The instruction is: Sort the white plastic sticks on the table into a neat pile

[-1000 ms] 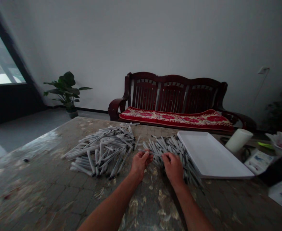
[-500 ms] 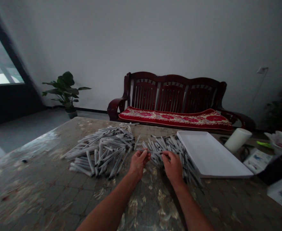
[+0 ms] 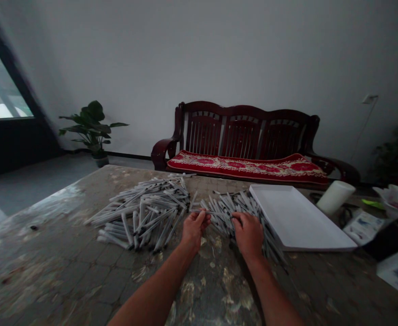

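White tray (image 3: 297,217) lies beside pens (image 3: 244,201) near the right hand (image 3: 249,233).

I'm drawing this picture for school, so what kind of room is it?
It looks like a living room, though I can't be sure. There's a long dark-red wooden bench with a red flowery cover on its seat, and a leafy potted plant.

On the bench (image 3: 83,280) before me, a left pile of pens (image 3: 148,213) lies beside a right pile of pens (image 3: 242,203). Right of both sits a tray (image 3: 300,217), then a roll (image 3: 336,197). Behind the bench: a settee (image 3: 241,136); far left, a potted plant (image 3: 95,122).
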Demonstrator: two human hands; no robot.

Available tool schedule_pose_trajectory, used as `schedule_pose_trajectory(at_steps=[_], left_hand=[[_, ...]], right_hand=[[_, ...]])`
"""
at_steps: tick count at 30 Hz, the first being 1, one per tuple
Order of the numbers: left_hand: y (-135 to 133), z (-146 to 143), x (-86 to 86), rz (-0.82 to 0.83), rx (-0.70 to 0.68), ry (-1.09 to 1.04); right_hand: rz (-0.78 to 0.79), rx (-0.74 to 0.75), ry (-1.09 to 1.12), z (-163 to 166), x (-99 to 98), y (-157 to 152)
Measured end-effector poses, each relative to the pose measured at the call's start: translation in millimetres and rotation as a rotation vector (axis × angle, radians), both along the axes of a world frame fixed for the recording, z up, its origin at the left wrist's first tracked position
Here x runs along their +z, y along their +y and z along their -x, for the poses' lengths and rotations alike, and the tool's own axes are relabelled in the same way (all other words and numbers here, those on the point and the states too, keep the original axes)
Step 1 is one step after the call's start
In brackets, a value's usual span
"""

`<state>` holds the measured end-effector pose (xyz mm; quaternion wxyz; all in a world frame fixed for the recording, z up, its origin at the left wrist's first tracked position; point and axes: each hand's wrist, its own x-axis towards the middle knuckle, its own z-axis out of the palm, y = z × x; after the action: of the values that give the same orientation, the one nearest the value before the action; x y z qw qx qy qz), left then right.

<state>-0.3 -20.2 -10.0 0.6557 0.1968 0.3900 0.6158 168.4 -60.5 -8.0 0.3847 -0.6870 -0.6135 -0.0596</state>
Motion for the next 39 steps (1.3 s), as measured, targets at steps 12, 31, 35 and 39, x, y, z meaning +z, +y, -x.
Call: schedule_pose_trajectory(at_steps=[12,31,35,39], left_hand=[[-4,-1,-0.8,-0.022,-0.072,0.014],[19,25,-2.8,-0.079,0.092,0.277],[19,16,-10.2,-0.129,-0.078,0.555],[16,20,-9.2,-0.144,-0.172,0.831]], right_hand=[[-0.078,0.059,-0.039,15,6.7,-5],[-0.148,-0.336,-0.091,-52,9.4,-19],[-0.064,-0.444,-0.118,-55,9.0,-23],[-0.058,-0.397,-0.14,-47,9.4,-23]])
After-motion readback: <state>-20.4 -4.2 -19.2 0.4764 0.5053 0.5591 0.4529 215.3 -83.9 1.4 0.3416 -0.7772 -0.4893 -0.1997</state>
